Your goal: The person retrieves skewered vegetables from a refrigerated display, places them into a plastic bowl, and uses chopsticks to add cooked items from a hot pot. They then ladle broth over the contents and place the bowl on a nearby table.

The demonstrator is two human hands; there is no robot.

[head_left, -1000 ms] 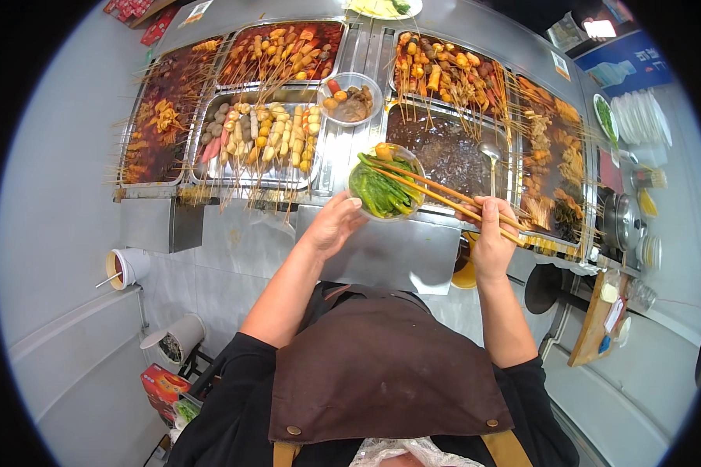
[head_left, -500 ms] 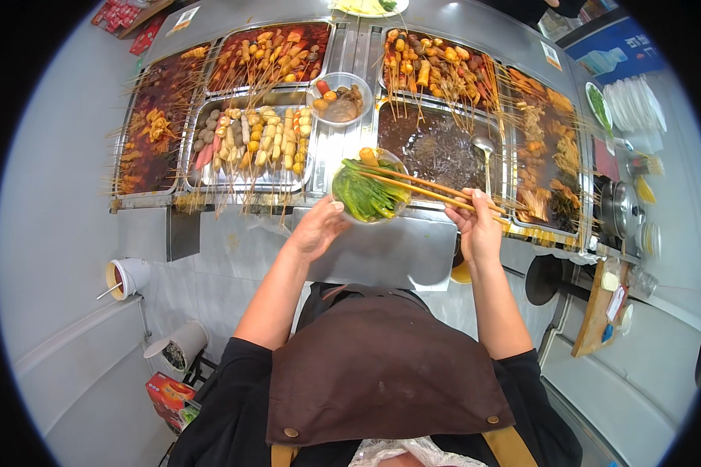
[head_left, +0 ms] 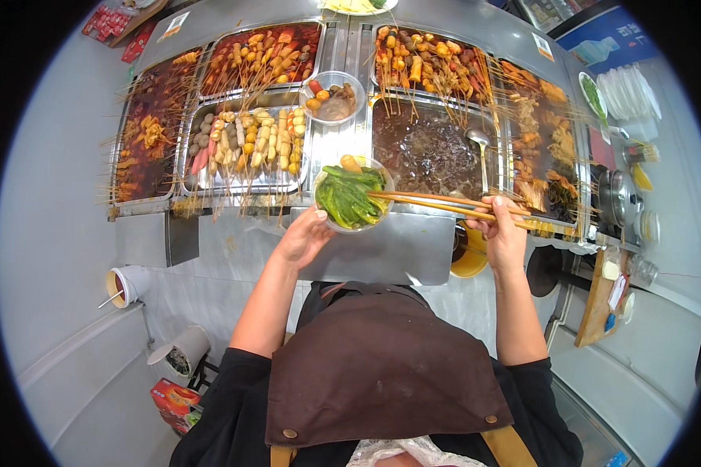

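My left hand (head_left: pixel 307 235) grips the near left rim of a clear plastic bowl (head_left: pixel 387 175). Cooked leafy greens (head_left: pixel 347 194) fill it, with an orange-brown piece (head_left: pixel 352 163) at its far side. My right hand (head_left: pixel 501 225) is closed around long wooden chopsticks (head_left: pixel 436 204), whose tips reach the right edge of the greens. Just beyond the bowl, a second clear bowl (head_left: pixel 357 80) stands on the steel between the trays. It holds small round pieces and a brownish lump. Dark broth (head_left: pixel 428 148) bubbles in the tray ahead of my right hand, and a metal ladle (head_left: pixel 483 159) leans in it.
Steel trays of skewered food (head_left: pixel 249 140) line the counter, with sticks jutting past the front edge. On the right are stacked white plates (head_left: pixel 631 93) and a metal pot (head_left: pixel 617 197). A yellow bucket (head_left: pixel 469 261) stands below the counter, and a white bucket (head_left: pixel 131 284) hangs at left.
The bowl of greens has shifted left with my left hand. My right hand has moved right, drawing the chopsticks from across the greens to their right edge.
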